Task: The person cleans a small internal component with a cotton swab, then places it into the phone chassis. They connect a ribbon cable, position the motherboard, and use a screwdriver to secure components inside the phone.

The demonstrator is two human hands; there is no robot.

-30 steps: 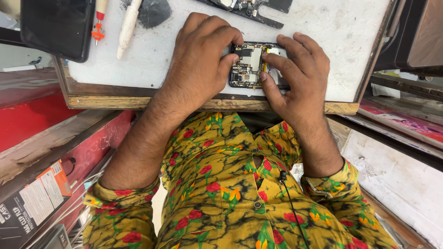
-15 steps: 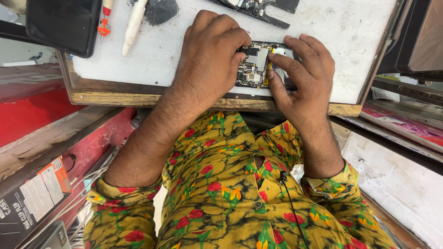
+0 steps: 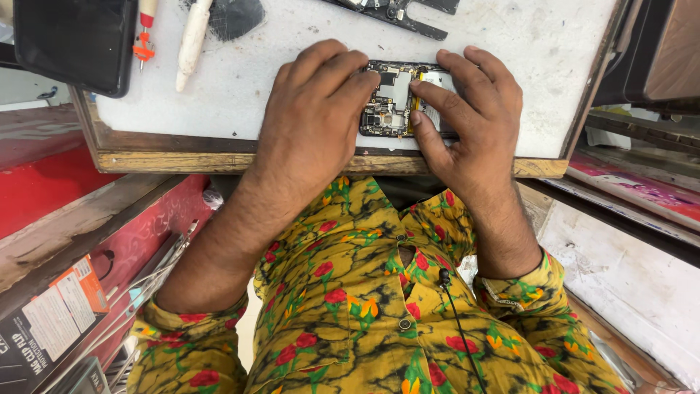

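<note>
Head view looks straight down on a white board with a wooden rim, where an opened phone lies near the lower edge, just above the rim at mid-frame. Left hand rests palm down on the phone's left end, fingers curled over its top corner; right hand lies over the right end, fingers spread and pressing on the exposed insides (neither hand is closed around it, both only hold it flat). Bare board stretches right of the right hand to the rim. At upper left sit a black case, a small red tool and a white stick; a dark frame part lies at the top edge.
</note>
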